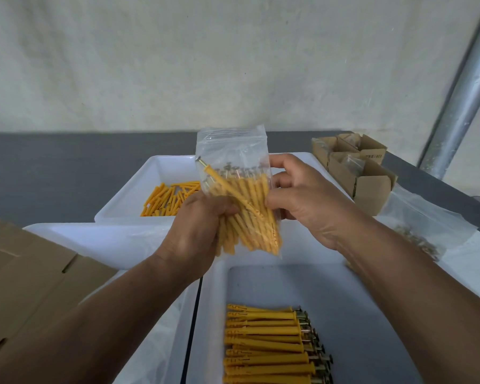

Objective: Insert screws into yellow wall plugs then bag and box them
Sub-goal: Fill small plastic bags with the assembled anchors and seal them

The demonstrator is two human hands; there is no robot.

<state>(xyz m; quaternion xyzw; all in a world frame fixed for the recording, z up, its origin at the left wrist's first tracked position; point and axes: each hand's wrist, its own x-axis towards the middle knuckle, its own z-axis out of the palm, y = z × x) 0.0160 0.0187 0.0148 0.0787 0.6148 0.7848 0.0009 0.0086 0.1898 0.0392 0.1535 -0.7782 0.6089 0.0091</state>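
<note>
Pale, stained sheeting is filling the background in the head view, with a grey metal pole (460, 87) slanting up at the right. A dark grey table (53, 167) is running beneath it.

Above the middle of the table, both hands are holding up a clear zip bag (233, 151), upright and with its sealing strip at the top. The bag is packed with yellow plugs with screws (250, 206), the screw heads pointing up. One more plug (222, 182) is lying slantwise across the bundle; whether it is inside the film cannot be told.

The left hand (194, 234) is gripping the lower part of the bag, its fingers curled round the bundle. The right hand (302, 198) is pinching the bag's right edge between thumb and bent fingers.

Behind the bag, a far white tray (128, 173) is holding loose yellow plugs (169, 198). Below the hands, a near white tray (372, 314) is carrying a row of assembled plugs (272, 347), lying flat with their screw heads to the right. Small cardboard boxes (352, 162) are standing open at the right rear, and a plastic bag of screws (416, 234) is lying in front of them. Flat cardboard (25, 273) is lying at the left.
</note>
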